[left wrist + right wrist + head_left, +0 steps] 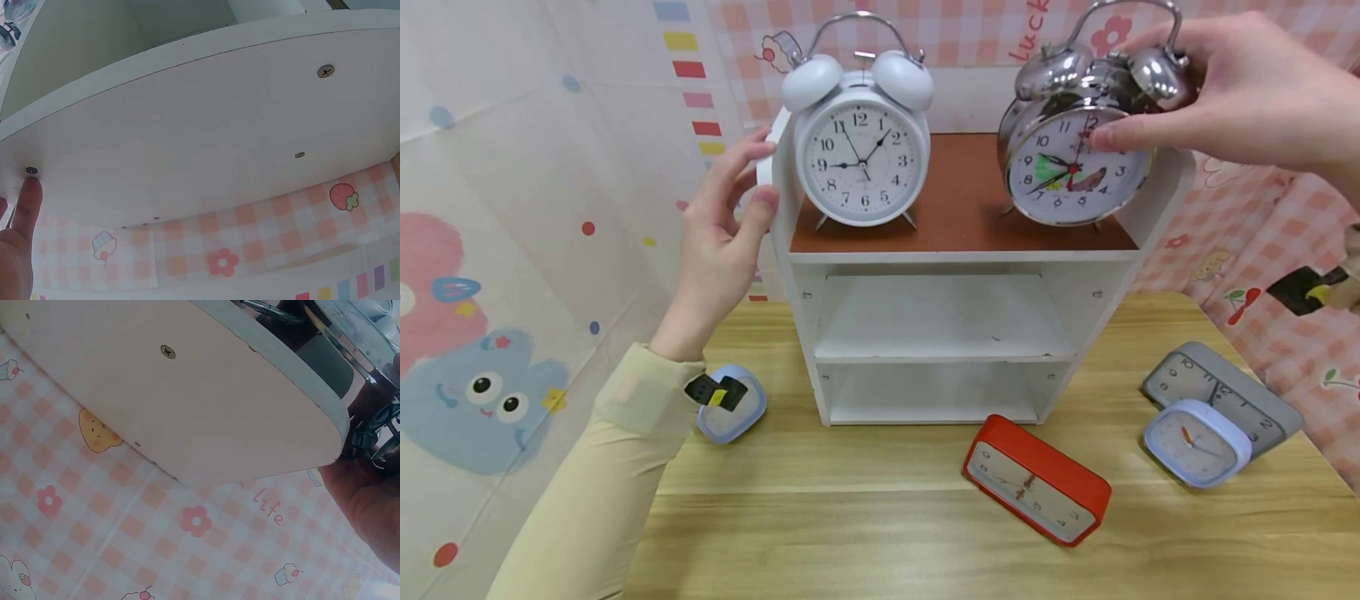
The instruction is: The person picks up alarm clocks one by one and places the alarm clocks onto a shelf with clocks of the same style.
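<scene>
My right hand [1262, 100] grips a silver twin-bell alarm clock [1078, 167] by its top, thumb over the front of its dial. This clock leans a little at the right of the shelf unit's brown top board [966, 192]; whether its feet bear on the board I cannot tell. A white twin-bell alarm clock [861, 162] stands upright at the left of the same board. Beside it, my left hand [718, 217] touches the outer side of the white shelf unit [805, 333]. In the left wrist view a fingertip meets the side panel [187, 137] near a screw.
Below are two white shelves [943, 317]. On the wooden table [820, 517] a red clock [1037, 479] lies in front of the unit. To the right, a blue clock [1195, 442] overlaps a grey clock [1225, 392]. Another blue clock [733, 408] is near my left sleeve.
</scene>
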`<state>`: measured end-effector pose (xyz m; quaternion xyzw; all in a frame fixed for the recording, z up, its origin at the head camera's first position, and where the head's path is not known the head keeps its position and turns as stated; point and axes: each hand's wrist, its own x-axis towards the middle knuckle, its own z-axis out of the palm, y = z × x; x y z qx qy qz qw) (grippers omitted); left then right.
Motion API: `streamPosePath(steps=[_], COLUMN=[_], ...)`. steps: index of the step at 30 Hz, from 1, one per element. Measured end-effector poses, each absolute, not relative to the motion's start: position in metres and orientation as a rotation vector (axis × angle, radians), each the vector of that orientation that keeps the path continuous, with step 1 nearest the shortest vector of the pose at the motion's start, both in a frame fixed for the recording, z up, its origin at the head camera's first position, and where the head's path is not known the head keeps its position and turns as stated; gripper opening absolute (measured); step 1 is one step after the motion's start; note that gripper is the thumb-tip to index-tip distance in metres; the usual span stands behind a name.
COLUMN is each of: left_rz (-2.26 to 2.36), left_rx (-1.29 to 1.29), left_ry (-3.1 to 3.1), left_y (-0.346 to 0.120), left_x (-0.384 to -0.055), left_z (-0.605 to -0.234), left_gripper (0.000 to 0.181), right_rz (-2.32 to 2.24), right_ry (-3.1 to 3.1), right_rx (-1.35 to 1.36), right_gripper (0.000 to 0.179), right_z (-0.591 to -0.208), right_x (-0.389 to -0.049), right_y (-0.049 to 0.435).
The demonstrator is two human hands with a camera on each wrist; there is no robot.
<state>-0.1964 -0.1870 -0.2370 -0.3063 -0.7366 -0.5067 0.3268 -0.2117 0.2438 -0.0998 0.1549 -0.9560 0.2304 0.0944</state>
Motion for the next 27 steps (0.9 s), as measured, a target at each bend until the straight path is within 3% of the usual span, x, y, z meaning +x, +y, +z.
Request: streamPosePath(steps=[27], left_rz=[-1.334], left_rx=[-0.786], left_ry=[-1.922], left_y=[-0.187], left_x=[-0.195], left_z=[-0.236], left_gripper=[0.043], right_rz=[0.562], right_ry=[-2.911], right_rx=[0.476], right_gripper=[0.066], right_z=[-0.094], right_x=[-0.231], right_y=[0.249])
